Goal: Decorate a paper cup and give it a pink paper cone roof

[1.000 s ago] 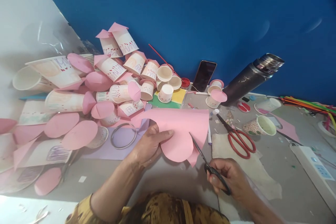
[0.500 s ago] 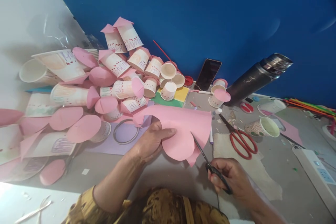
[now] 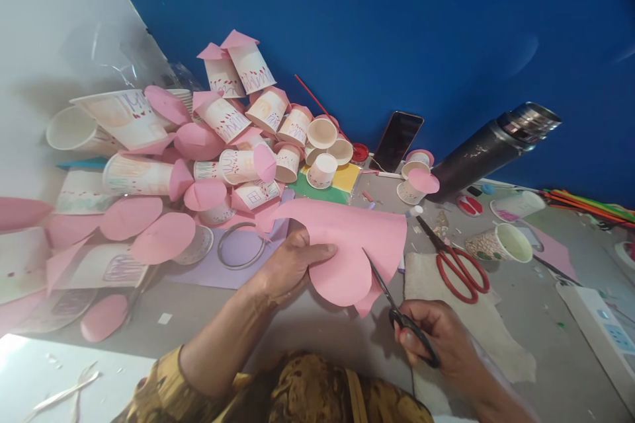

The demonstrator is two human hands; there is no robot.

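Observation:
My left hand (image 3: 290, 264) pinches a pink paper sheet (image 3: 352, 238) at its left edge, thumb on top, holding it just above the grey table (image 3: 510, 317). A rounded lobe is partly cut free along the sheet's lower edge. My right hand (image 3: 436, 337) is closed on the handles of black scissors (image 3: 391, 304). Their blades point up and left into the cut at the right side of the lobe.
A heap of decorated paper cups with pink lids (image 3: 218, 139) fills the left. Red-handled scissors (image 3: 454, 261) lie on a cloth to the right. A phone (image 3: 397, 142), a dark flask (image 3: 489, 149), a patterned cup (image 3: 501, 243), a metal ring (image 3: 243, 244) and a power strip (image 3: 602, 324) lie around.
The view has drifted slightly, so everything sits a little further right and down. Both hands, the pink sheet and the scissors keep nearly the same pose.

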